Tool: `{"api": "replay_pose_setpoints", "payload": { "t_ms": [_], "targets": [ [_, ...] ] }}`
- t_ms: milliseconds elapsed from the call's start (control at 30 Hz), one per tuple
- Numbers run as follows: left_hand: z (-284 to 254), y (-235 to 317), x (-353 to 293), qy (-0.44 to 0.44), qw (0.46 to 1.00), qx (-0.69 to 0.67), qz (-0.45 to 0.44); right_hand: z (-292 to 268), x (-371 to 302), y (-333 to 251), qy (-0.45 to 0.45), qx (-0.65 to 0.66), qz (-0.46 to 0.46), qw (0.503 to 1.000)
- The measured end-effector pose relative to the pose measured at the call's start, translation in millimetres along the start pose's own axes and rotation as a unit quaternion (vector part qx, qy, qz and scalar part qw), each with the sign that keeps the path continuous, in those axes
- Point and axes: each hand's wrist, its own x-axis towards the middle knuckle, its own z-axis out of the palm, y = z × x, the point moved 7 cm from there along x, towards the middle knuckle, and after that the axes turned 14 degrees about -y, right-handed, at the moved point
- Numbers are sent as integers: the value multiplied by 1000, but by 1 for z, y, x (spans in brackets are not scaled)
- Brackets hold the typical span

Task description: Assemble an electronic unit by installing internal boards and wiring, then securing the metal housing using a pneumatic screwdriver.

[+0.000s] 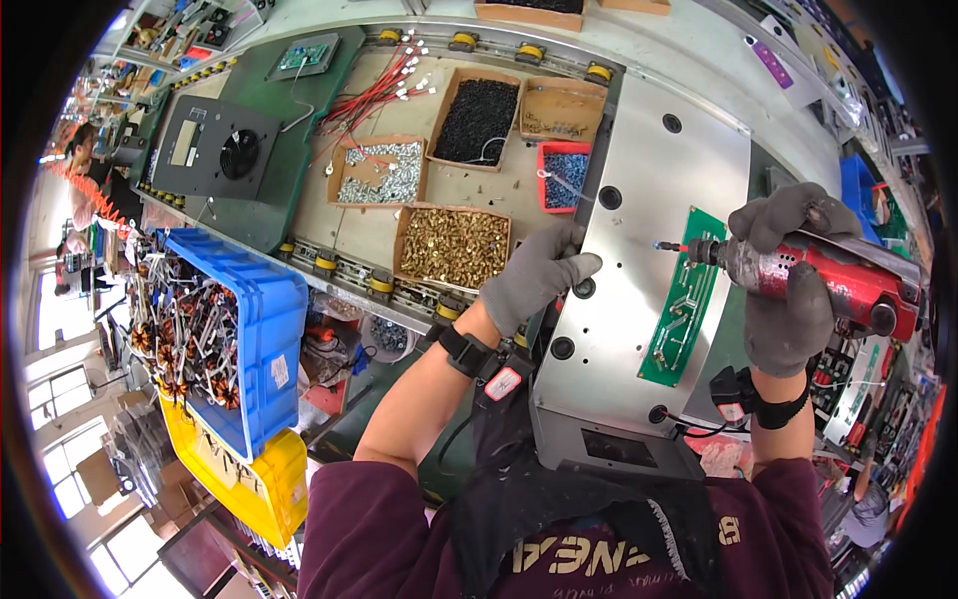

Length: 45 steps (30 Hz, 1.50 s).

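Observation:
My right hand (793, 319), in a grey glove, is wrapped round a red power screwdriver (848, 290). Its bit points left, over a long green circuit board (689, 299). That board lies on a silver metal panel (639, 150) with several black round grommets. At the panel's left edge is my left hand (544, 275), also gloved, with curled fingers and the thumb pointing right. What its fingers hold, if anything, is hidden. Just beyond it stands a red tray of small blue parts (566, 180), with a thin pale strip across it.
Left of the panel, boxes hold brass-coloured screws (454, 245), silver fasteners (384, 175) and black screws (479, 120). Red wires (374, 100) with white connectors lie behind. A grey fan unit (215, 150) sits at far left. Blue (269, 329) and yellow (284, 474) crates stand nearer.

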Motion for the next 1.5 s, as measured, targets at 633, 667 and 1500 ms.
{"api": "replay_pose_setpoints", "payload": {
  "t_ms": [633, 667, 1500],
  "targets": [
    [-10, 3, 11, -5, 997, -10, -78, -14, 9, 26, 5, 29, 38, 999],
    [-9, 1, 10, -5, 995, 11, -101, -16, 6, 25, 21, 40, 29, 999],
    [-3, 27, 23, 102, 826, 546, 97, -28, -34, 0, 50, -19, 30, 998]
  ]
}}
